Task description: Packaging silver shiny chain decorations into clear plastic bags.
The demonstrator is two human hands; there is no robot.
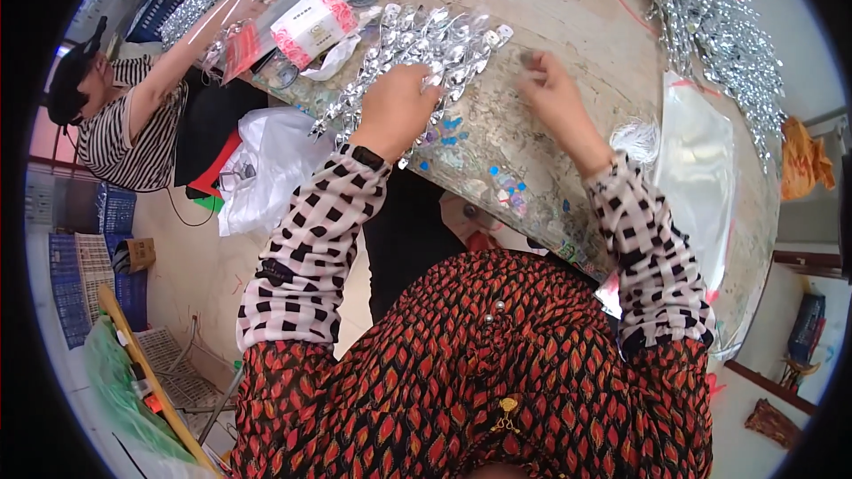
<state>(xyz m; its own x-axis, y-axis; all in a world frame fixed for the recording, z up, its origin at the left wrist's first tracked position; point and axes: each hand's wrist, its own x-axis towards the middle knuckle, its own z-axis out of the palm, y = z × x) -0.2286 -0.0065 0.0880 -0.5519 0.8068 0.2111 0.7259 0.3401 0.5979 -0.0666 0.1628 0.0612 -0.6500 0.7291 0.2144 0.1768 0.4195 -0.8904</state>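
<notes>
Print on the rose-patterned packet (314,25) is too small to read. My left hand (395,111) curls closed on silver strands (404,43) near the table edge (552,232). My right hand (555,98) is blurred, fingers bent; I cannot tell its grip. Worn tabletop (590,49) stretches beyond.

Foil strands (404,35) lie on the worktable (568,18), left of its middle; plastic sleeves (697,146), on its right side.

Workshop; stained worktable (577,22), silvery strands (401,38)
</notes>
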